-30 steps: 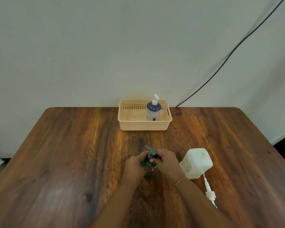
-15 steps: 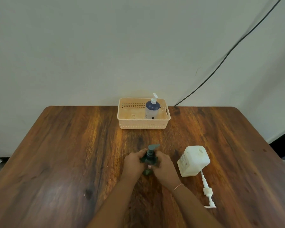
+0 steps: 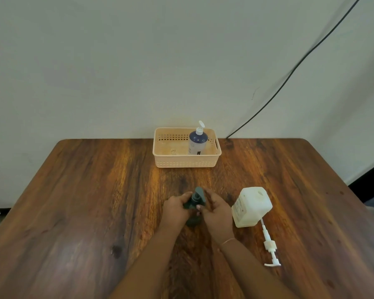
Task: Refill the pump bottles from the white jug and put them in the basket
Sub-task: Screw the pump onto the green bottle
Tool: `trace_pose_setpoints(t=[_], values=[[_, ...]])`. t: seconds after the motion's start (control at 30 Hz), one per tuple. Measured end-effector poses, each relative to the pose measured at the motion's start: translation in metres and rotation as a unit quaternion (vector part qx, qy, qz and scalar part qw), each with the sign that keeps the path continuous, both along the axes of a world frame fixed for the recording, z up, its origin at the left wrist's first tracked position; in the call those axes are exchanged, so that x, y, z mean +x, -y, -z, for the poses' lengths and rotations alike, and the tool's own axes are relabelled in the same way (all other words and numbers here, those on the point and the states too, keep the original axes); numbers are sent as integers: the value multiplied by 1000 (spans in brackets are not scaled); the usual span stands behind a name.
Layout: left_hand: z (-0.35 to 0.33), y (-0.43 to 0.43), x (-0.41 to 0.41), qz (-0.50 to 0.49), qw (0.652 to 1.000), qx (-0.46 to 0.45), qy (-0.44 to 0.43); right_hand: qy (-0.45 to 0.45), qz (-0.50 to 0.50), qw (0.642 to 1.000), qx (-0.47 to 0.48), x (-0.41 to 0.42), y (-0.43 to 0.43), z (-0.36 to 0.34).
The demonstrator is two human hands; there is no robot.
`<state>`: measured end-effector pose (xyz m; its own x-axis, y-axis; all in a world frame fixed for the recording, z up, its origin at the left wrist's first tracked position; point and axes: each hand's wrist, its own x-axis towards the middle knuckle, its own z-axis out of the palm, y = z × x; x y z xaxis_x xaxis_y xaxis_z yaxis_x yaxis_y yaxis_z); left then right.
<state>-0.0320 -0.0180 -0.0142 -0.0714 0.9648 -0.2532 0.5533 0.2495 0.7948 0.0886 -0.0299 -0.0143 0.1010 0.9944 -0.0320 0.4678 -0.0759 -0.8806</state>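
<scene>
A dark green pump bottle (image 3: 194,221) stands upright on the wooden table (image 3: 84,201) in front of me. My left hand (image 3: 175,209) grips its body from the left. My right hand (image 3: 216,211) is wrapped around its neck and dark pump head (image 3: 198,194) from the right. The white jug (image 3: 252,206) stands just right of my right hand, with no pump in it. A blue pump bottle (image 3: 197,141) with a white pump stands in the right half of the peach basket (image 3: 186,164) at the table's far edge.
A loose white pump with its long tube (image 3: 269,244) lies on the table in front of the jug. A black cable (image 3: 289,74) runs down the wall to the table's back edge, right of the basket.
The dark pump head has turned between the frames, its nozzle pointing first left, then right, now away from me. My right hand shifted round the neck. The view tilted slightly.
</scene>
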Motion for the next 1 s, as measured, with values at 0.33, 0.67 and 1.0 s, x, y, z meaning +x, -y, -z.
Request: trace_pose_setpoints(t=[0.33, 0.67, 1.0], values=[[5, 3, 0, -16, 999, -28, 11, 12, -56, 998, -38, -5, -10, -5], [6, 5, -1, -7, 1000, 7, 14, 31, -56, 997, -51, -2, -16, -9], [10, 2, -1, -9, 1000, 14, 5, 36, -43, 998, -39, -3, -15, -5]])
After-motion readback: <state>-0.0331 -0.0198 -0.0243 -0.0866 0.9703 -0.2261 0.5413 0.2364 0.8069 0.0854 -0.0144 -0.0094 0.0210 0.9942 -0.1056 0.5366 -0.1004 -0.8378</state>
